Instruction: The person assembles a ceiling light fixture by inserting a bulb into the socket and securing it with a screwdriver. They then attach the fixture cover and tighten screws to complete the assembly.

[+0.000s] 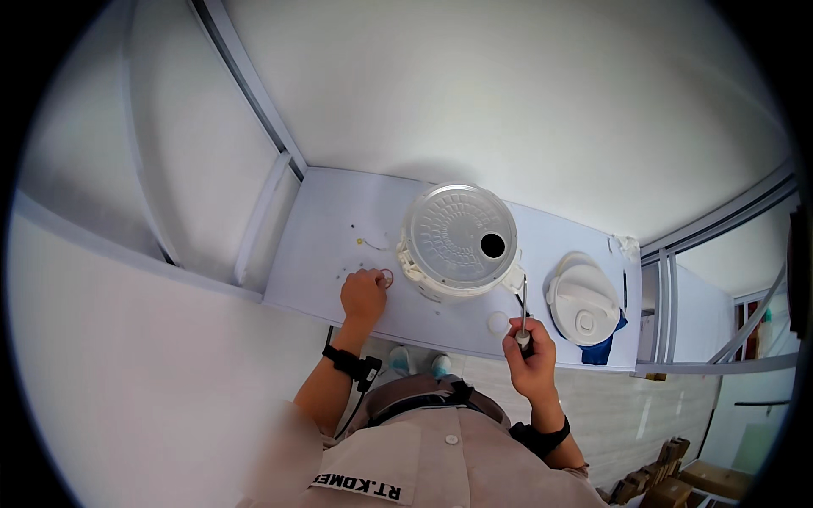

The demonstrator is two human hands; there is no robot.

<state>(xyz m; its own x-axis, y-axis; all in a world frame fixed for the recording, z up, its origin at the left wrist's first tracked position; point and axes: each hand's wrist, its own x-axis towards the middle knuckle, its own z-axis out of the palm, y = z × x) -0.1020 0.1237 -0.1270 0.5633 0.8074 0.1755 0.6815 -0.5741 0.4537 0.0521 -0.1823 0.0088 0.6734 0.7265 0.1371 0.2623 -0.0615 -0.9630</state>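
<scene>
Head view | pale counter [330, 195] | round white appliance body [449, 241], far middle, probably bulky, rigid, slick-topped; hold both sides | right hand [530, 351], near right, grips screwdriver-like tool [524, 315], likely light; hold its handle | left hand [364, 298], near left, curled at reddish ring [391, 278]; cannot tell if gripping

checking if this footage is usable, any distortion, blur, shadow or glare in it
In the head view: fisheye distortion bends the far edge of the table and blackens the corners; a soft shadow lies on the wall behind the white appliance; glare streaks the floor; the left sleeve is smeared; small bits by the left hand are too tiny to identify.
</scene>
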